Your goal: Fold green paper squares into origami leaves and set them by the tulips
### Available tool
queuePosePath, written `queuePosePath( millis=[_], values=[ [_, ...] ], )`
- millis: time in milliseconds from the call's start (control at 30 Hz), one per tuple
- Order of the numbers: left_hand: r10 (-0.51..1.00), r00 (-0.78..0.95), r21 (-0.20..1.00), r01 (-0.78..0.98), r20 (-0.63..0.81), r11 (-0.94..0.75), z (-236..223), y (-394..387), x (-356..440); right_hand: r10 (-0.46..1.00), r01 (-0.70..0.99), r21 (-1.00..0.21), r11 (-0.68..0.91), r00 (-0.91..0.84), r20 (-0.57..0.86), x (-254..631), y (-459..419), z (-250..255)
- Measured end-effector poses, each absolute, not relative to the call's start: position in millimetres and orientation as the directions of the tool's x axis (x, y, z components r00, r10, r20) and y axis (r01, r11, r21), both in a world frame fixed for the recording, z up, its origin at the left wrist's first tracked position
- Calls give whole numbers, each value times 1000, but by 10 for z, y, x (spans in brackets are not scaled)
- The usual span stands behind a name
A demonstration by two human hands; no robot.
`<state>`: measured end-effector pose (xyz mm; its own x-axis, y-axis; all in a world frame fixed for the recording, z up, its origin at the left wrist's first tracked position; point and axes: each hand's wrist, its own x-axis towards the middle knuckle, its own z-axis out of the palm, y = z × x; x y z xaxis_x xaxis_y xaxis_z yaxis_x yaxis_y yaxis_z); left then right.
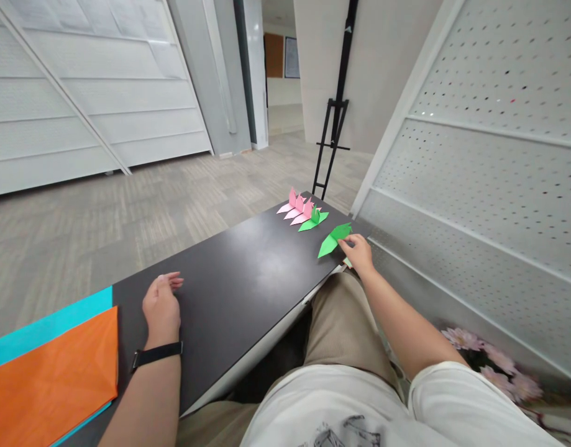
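My right hand (358, 251) pinches the near side of a green origami crane (334, 241) at the right end of the dark table (238, 273). Just beyond it, a second green crane (314, 218) stands at the end of a row of several pink origami cranes (300, 208). Over on the left, my left hand (161, 301) rests on the tabletop with nothing in it, its fingers loosely bent and a little apart. A black band is around that wrist.
Orange paper (71, 372) lies over turquoise paper (56, 323) at the table's left end. A white perforated panel (490, 161) rises on the right, with pink flowers (494, 360) low beside it. A black easel (330, 143) stands behind the table.
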<state>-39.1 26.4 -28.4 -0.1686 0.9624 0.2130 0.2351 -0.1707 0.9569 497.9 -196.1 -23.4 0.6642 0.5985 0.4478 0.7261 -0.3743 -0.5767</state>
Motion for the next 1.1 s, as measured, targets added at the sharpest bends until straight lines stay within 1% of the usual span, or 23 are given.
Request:
queuePosePath(
  millis=[67, 167, 267, 467, 667, 933, 1100],
  values=[
    [964, -160, 957, 232, 214, -174, -275, 266, -396, 576, 693, -562, -452, 708, 408, 5100, -1803, -208],
    [963, -155, 955, 237, 219, -179, -275, 287, -411, 526, 633, -507, -585, 772, 357, 5193, -1542, -187],
    [962, -168, 956, 236, 217, -174, -287, 320, -429, 531, 625, -462, -630, 780, 331, 5224, -1326, -204],
    [959, -172, 947, 270, 223, -172, -280, 336, -418, 570, 646, -418, -639, 762, 306, 5230, -1187, -283],
    [964, -146, 937, 305, 223, -171, -254, 317, -393, 585, 665, -366, -651, 747, 316, 5235, -1197, -302],
    [962, -90, 912, 351, 259, -213, -133, 217, -391, 609, 686, -367, -628, 727, 316, 5267, -1155, -307],
    [967, -67, 907, 366, 247, -207, -147, 243, -396, 618, 691, -355, -629, 722, 311, 5256, -1137, -300]
  ],
)
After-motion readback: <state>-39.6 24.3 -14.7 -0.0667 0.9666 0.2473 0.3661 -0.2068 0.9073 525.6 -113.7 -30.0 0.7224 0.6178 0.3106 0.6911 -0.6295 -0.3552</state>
